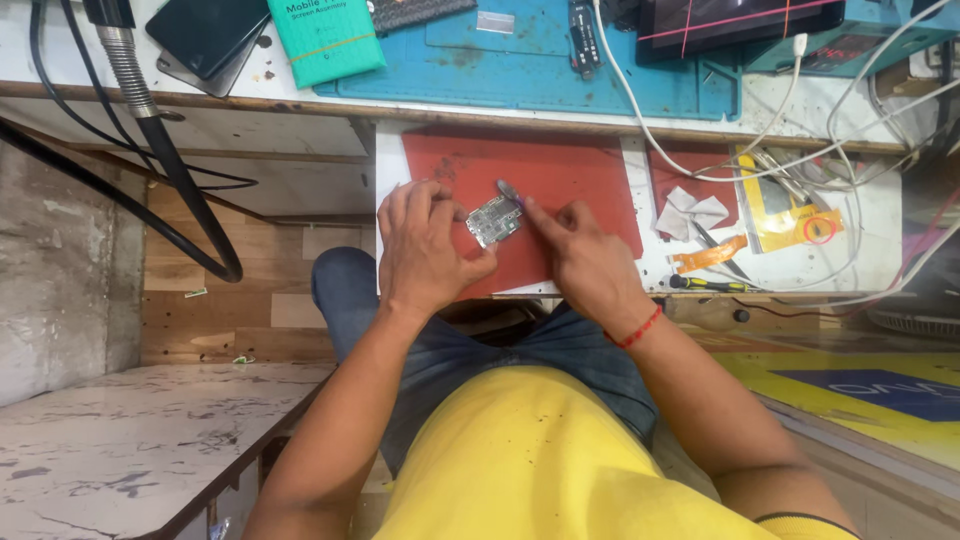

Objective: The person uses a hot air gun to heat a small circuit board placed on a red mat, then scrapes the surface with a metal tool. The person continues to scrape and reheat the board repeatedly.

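Two hands on a small circuit board

The left hand (425,250) pinches the circuit board (493,220) closed; the right hand (580,260) grips a thin tool (508,189) (fingers closed), a green box (325,38) far above.

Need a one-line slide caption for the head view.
Left hand steadies a small circuit board on a red mat; right hand applies a slim tool.

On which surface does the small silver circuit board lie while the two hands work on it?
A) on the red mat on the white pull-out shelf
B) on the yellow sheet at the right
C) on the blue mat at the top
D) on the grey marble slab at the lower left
A: the small silver circuit board lies on the red mat, between the left hand and the right hand.
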